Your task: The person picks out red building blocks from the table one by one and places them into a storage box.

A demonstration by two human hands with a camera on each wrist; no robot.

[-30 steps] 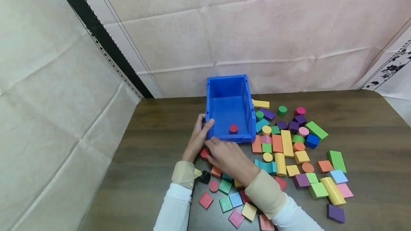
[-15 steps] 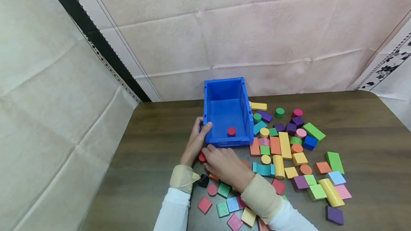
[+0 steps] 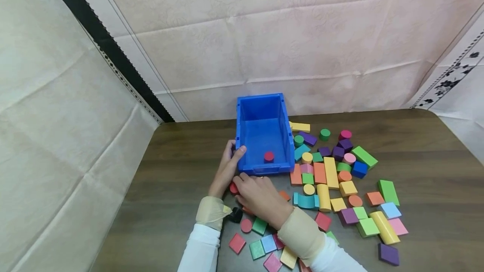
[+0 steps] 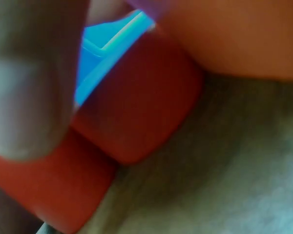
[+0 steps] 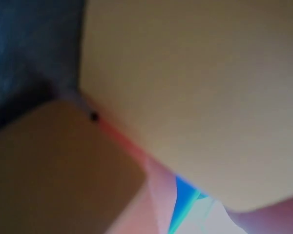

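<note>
A blue plastic bin (image 3: 262, 133) stands at the table's far edge, a red cylinder block (image 3: 269, 157) inside it. My left hand (image 3: 224, 170) grips the bin's near left side, thumb over the rim and fingers along the outer wall. Close in front of the bin, my right hand (image 3: 262, 196) has its fingers curled down, pinching a red cylinder block (image 3: 233, 188) beside the left wrist. The left wrist view has a fingertip (image 4: 24, 112) against one red block (image 4: 63, 180), a second red block (image 4: 141, 92) touching it. Fingers fill the right wrist view, red showing between them.
Right of the bin spreads a crowd of wooden blocks, among them a yellow plank (image 3: 330, 173), a teal arch (image 3: 306, 201) and a purple block (image 3: 388, 255). Nearer, by the forearms, lie a red square block (image 3: 237, 243) and a green block (image 3: 256, 249). A pale cloth (image 3: 272, 45) hangs behind.
The head view has shifted slightly. My right hand has drawn a little toward me from the bin, uncovering an orange block beyond it. The left hand's grip on the bin is unchanged.
</note>
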